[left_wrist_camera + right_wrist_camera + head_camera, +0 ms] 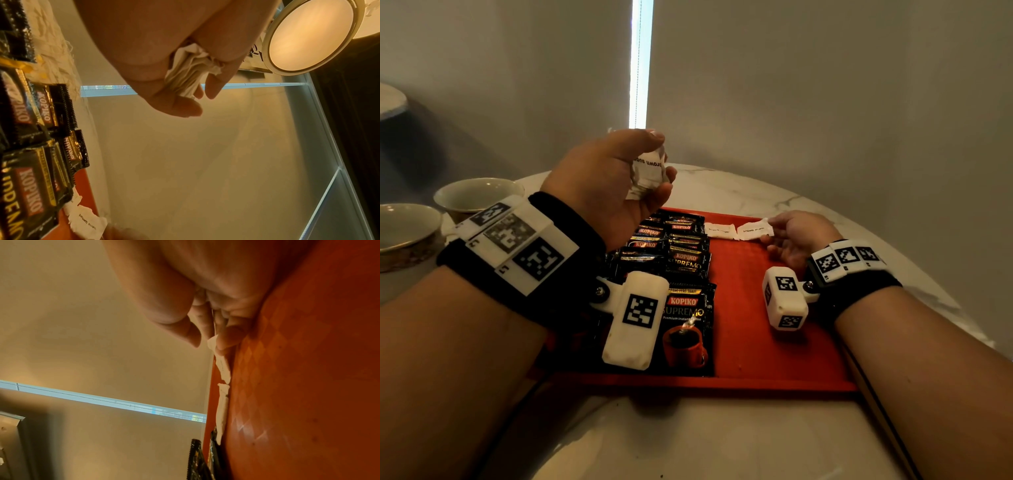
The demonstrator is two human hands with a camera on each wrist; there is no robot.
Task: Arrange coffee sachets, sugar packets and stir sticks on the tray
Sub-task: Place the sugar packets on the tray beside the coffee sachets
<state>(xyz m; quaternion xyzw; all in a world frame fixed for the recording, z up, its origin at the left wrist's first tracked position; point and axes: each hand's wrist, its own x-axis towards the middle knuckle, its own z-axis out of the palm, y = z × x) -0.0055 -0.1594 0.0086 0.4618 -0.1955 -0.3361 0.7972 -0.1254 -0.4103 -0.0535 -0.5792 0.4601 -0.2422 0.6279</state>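
A red tray (756,335) lies on a white marble table. Several black Kopiko coffee sachets (681,270) fill its left side in two columns. Two white brown-sugar packets sit along the far edge: one (717,229) lies free, the other (755,229) is pinched at its right end by my right hand (777,233), seen close in the right wrist view (213,344). My left hand (654,171) is raised above the tray's far left corner and grips a bundle of sugar packets (647,171), seen edge-on in the left wrist view (189,76). No stir sticks are in view.
Two cream bowls (472,195) (400,229) stand on the table left of the tray. A wall with a bright vertical light strip (640,61) rises close behind the table. The tray's right half (774,353) is bare red surface.
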